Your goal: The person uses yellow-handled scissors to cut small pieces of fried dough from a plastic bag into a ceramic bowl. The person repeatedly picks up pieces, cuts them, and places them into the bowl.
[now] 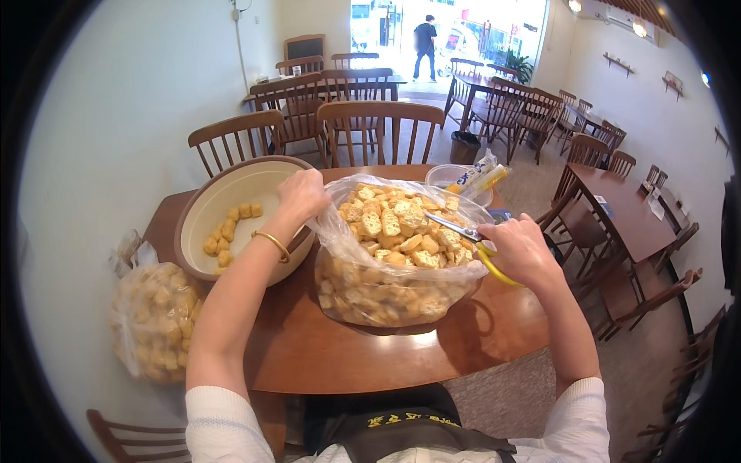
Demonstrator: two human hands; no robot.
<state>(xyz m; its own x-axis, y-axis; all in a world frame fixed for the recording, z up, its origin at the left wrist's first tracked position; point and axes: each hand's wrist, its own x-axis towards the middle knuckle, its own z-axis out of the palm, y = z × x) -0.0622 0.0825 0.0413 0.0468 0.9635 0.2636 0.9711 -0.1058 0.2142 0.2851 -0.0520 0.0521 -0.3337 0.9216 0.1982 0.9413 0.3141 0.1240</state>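
My left hand (302,198) is closed at the left rim of a large clear plastic bag (347,254) and appears to pinch it. Cut fried tofu puffs (391,223), pale and porous inside, fill this wide-mouthed bag. In my right hand (518,243) are yellow-handled scissors (454,224); their blades reach over the right part of the heap. Whether the blades touch a piece, I cannot tell. Behind my left forearm, a big cream basin (197,226) with a brown rim holds several uncut tofu puffs (223,231).
A second filled plastic bag (153,324) sits at the left by the wall. Behind the open bag on the wooden table (336,362) are a clear plastic tub (443,173) and yellow-and-white packets (477,176). Wooden chairs (382,113) stand around; a person (425,46) is by the doorway.
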